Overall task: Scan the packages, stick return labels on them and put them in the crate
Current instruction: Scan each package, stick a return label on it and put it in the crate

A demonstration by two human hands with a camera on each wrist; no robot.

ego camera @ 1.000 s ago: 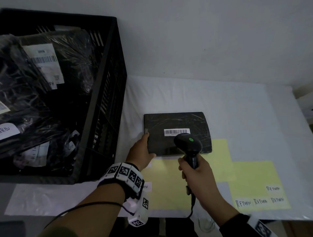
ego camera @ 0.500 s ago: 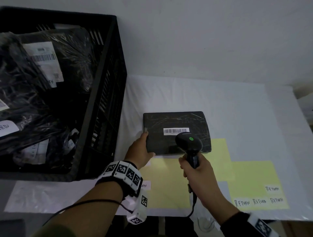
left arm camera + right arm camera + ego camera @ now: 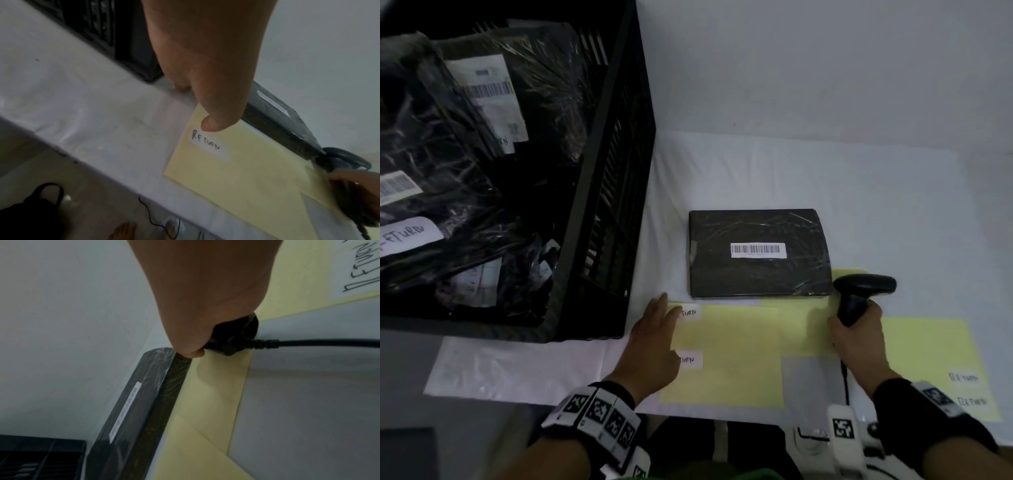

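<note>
Head view first: flat black plastic-wrapped package (image 3: 758, 253) with a white barcode sticker (image 3: 758, 250) lies on the white-covered desk (image 3: 825, 178), just right of the black slatted plastic crate (image 3: 616, 192), which holds other wrapped black parcels (image 3: 482, 154). The left hand (image 3: 654, 339) lies near the package's front left corner but apart from it, fingers stretched out, the grip spread and holding nothing; its fingertips reach a white "RETURN" label (image 3: 691, 312) at the top corner of a pale yellow backing sheet (image 3: 729, 356). A second label (image 3: 690, 359) sits lower on the same sheet. The right hand (image 3: 859, 339) has its grip wrapped round the handle of a black handheld barcode scanner (image 3: 864, 289), whose head sits just beside the package's front right corner.

Left wrist view: the left hand (image 3: 205, 65) points down, a fingertip (image 3: 211, 125) at the upper edge of the white label (image 3: 207, 146) on the yellow sheet (image 3: 236, 178); whether it touches is unclear. The package (image 3: 277, 121) lies just beyond the sheet, and the scanner (image 3: 345, 159) shows at the far right.

Right wrist view: the right hand (image 3: 205, 296) is curled tightly on the scanner's base (image 3: 234, 337), its black cable (image 3: 318, 343) trailing away. The package (image 3: 144, 402) lies close below the knuckles, resting partly on yellow sheet (image 3: 209, 402).
</note>
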